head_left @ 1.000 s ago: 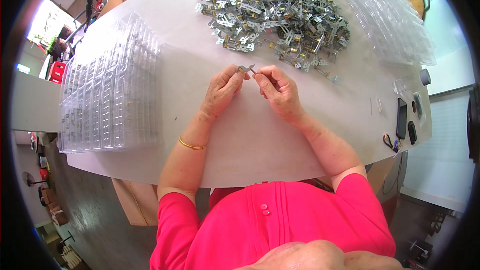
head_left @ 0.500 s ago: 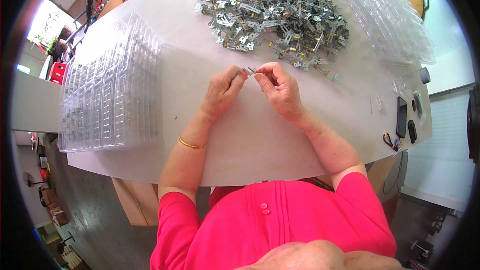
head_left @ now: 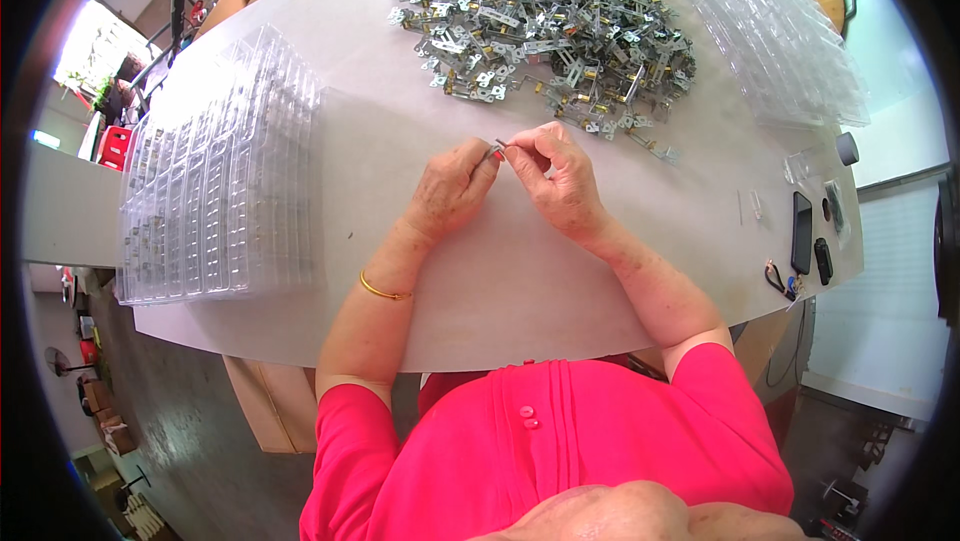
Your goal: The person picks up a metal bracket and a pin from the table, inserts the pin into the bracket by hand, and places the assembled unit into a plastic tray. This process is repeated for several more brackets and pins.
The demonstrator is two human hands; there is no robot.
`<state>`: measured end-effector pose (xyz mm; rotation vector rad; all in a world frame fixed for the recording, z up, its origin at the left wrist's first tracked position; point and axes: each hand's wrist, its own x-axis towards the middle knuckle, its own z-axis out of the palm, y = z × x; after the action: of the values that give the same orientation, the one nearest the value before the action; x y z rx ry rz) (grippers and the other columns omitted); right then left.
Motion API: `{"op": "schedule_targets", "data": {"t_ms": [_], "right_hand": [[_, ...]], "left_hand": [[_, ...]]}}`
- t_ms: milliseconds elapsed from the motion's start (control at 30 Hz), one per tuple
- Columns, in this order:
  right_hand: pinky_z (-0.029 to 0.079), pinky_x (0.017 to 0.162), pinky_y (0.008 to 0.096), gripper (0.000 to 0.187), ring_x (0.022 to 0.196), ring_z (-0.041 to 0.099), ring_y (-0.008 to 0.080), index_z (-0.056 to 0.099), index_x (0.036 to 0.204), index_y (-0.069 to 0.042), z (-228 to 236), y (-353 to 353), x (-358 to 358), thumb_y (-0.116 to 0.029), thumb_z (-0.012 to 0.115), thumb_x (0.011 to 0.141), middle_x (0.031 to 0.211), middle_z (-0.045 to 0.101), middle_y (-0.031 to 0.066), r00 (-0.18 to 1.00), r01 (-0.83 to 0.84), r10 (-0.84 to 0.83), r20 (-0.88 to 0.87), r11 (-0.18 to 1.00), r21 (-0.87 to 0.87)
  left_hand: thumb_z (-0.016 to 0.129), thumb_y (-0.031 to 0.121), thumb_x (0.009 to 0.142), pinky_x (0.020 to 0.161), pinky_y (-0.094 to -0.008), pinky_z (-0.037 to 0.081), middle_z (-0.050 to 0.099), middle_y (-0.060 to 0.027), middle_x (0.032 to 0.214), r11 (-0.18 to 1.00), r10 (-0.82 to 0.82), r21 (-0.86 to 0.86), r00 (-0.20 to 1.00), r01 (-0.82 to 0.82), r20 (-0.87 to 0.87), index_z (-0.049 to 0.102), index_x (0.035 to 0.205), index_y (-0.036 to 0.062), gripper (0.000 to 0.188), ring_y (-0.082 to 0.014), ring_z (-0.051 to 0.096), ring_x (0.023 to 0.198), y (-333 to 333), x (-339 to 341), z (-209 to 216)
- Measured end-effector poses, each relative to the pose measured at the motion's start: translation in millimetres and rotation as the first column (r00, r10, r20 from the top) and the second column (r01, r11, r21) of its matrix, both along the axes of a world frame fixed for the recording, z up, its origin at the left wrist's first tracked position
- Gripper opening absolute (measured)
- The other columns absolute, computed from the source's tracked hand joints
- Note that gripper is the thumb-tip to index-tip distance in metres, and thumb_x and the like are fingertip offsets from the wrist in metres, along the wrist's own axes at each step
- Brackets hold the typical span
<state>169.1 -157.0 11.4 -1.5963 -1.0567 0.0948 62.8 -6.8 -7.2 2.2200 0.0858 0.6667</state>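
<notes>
Between my fingertips, over the middle of the table, is a small metal part (head_left: 502, 145) with a bit of red by it; the fingers cover most of it. My left hand (head_left: 452, 184) is closed in a pinch on its left side. With thumb and forefinger pressed together, my right hand (head_left: 553, 181) grips the other side. Beyond the hands lies a wide heap of small metal brackets (head_left: 560, 31), silver with brassy pieces among them. The heap's nearest brackets lie a short way past my right hand.
Stacked clear plastic trays (head_left: 220, 181) stand at the left, with metal parts inside. More clear trays (head_left: 775, 41) lie at the far right. Near the right edge are a black phone (head_left: 802, 233), a small black device (head_left: 823, 261) and a dark looped strap (head_left: 776, 281).
My hands have drawn slightly closer together and turned the metal part, so less of it shows between the fingers. The heap and trays have stayed put.
</notes>
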Motion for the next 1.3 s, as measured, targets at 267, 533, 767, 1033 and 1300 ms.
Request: {"op": "schedule_targets", "data": {"t_ms": [267,533,767,1033,1300], "right_hand": [[0.041,0.06,0.0222,0.007,0.069,0.047,0.0042,0.064,0.095,-0.005,-5,0,8,-0.012,0.064,0.097,0.08,0.055,-0.004,0.954,0.063,-0.012,-0.3,0.985,0.159],[0.036,0.056,0.0207,0.01,0.065,0.042,0.0012,0.066,0.096,-0.005,-3,-1,1,-0.015,0.065,0.097,0.071,0.051,-0.0083,0.92,-0.025,0.019,-0.391,1.0,-0.009],[0.037,0.055,0.0217,0.012,0.063,0.043,0.0017,0.066,0.096,-0.005,-4,-1,2,-0.016,0.066,0.097,0.07,0.053,-0.0069,0.933,-0.039,0.017,-0.36,0.998,-0.055],[0.039,0.055,0.022,0.011,0.064,0.045,0.0017,0.067,0.096,-0.004,-7,0,3,-0.015,0.066,0.096,0.069,0.056,-0.006,0.936,-0.013,-0.007,-0.352,0.998,-0.055],[0.04,0.056,0.0223,0.011,0.064,0.046,0.0021,0.066,0.094,-0.004,1,-2,3,-0.014,0.065,0.097,0.07,0.057,-0.0051,0.952,-0.022,-0.011,-0.305,0.994,-0.107]], "left_hand": [[0.05,0.022,0.101,0.053,-0.0265,0.036,0.052,-0.0012,0.064,0.814,-0.088,-0.581,0.984,-0.019,-0.155,0.062,0.092,0.0017,0.025,-0.0108,0.046,0.057,-8,-2,17],[0.046,0.025,0.102,0.053,-0.022,0.033,0.052,0.0012,0.066,0.61,-0.165,-0.791,0.982,0.032,-0.088,0.063,0.093,0.0024,0.03,-0.0068,0.044,0.058,10,-2,7],[0.048,0.026,0.102,0.052,-0.0216,0.032,0.052,0.0013,0.065,0.628,-0.172,-0.778,0.979,0.021,-0.112,0.064,0.095,0.0029,0.029,-0.0062,0.043,0.057,9,-2,5],[0.049,0.028,0.103,0.052,-0.0217,0.031,0.05,0.0028,0.064,0.694,-0.148,-0.72,0.981,0.014,-0.123,0.065,0.093,0.0036,0.031,-0.0054,0.041,0.056,7,-3,7],[0.051,0.026,0.102,0.053,-0.0219,0.032,0.047,0.0046,0.064,0.801,-0.093,-0.598,0.988,0.001,-0.123,0.065,0.091,0.0042,0.029,-0.0045,0.039,0.057,5,-5,10]]}}
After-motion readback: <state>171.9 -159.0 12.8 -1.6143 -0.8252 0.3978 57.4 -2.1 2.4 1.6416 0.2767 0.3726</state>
